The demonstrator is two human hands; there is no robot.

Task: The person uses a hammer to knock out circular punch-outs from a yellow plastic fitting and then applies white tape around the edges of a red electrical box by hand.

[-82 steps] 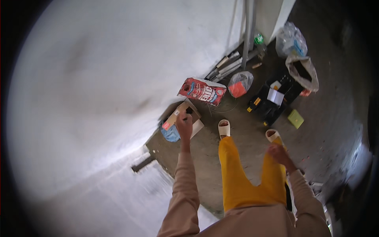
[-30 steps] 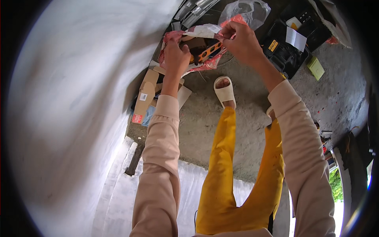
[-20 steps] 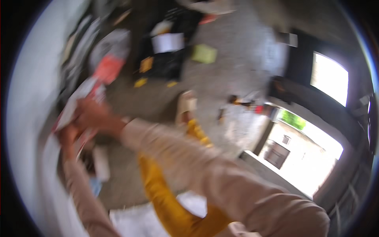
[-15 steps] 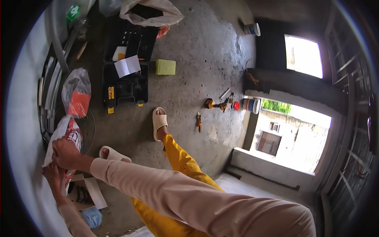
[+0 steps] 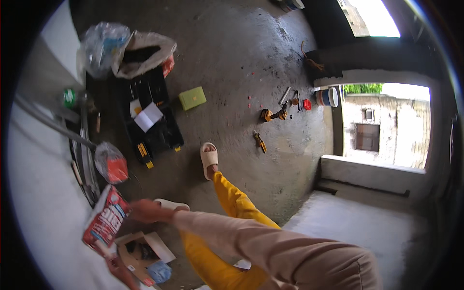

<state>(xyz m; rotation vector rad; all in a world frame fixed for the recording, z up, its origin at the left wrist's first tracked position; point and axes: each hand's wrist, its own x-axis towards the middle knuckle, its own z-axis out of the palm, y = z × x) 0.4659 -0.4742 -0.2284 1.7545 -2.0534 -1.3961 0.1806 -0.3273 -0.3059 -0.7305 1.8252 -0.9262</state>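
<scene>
A red and white printed plastic bag is at the lower left, in front of the pale wall. My left hand grips its lower edge, with one digit lying across the printed face. At the bag's right edge is my right hand, smeared by motion. It looks closed near the edge, but whether its fingers hold the bag cannot be made out. Just below the bag, an open cardboard box on the floor has something dark inside. A crumpled blue plastic piece lies beside it.
An open black tool case with papers lies ahead, near a yellow-green box and a woven sack. A clear bag with red contents sits by the wall. Pliers, a drill and a bucket are farther right.
The bag has turned so its printed face shows. My right hand has moved right, apart from my left hand, which has dropped lower. The whole view has shifted.
</scene>
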